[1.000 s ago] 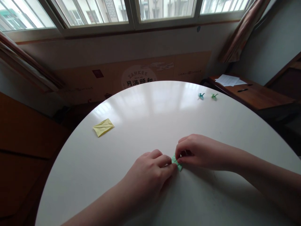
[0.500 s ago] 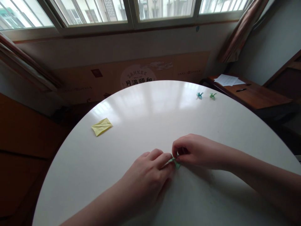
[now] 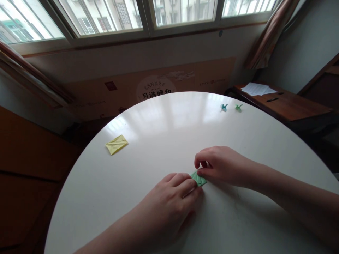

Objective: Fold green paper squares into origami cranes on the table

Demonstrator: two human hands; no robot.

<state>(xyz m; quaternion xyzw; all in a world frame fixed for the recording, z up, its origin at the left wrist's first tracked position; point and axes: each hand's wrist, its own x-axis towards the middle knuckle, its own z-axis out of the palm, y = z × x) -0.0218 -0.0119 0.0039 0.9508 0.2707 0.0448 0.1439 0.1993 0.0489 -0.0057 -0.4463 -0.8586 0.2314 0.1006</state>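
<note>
A small folded green paper (image 3: pixel 198 178) lies on the round white table (image 3: pixel 164 141), between my two hands. My left hand (image 3: pixel 172 199) rests on the table with its fingertips pressed on the paper's left edge. My right hand (image 3: pixel 219 165) pinches the paper's right side with thumb and forefinger, its other fingers curled. Most of the paper shows between the fingertips.
A folded yellow paper (image 3: pixel 117 144) lies at the table's left. Two small paper cranes, one teal (image 3: pixel 224 107) and one green (image 3: pixel 238 107), stand at the far right. A wooden side table (image 3: pixel 291 106) with white sheets (image 3: pixel 256 89) and a pen stands beyond.
My right hand has shifted slightly up and back, and more of the green paper now shows as a flat pleated shape. My left hand has stayed pressed on it.
</note>
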